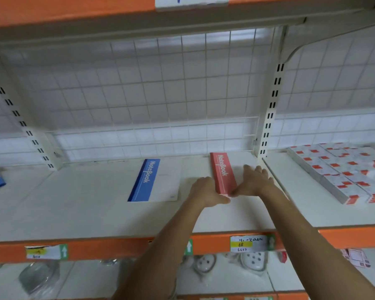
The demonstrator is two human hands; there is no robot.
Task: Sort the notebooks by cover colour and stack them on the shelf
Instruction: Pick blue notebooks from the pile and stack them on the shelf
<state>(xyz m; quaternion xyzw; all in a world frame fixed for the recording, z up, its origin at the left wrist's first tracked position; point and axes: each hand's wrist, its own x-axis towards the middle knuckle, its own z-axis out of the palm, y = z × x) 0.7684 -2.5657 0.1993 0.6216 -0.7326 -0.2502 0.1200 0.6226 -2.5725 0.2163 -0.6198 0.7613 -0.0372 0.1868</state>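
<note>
While the fingers of the right hand lie straight and flat on the white cover of the red notebook stack, thumb at its near edge, the left hand presses against the spine side, its thumb meeting the near corner; neither hand curls round anything. The stack lies on the shelf near the upright, a blue notebook apart to its left, boxes in the next bay.
</note>
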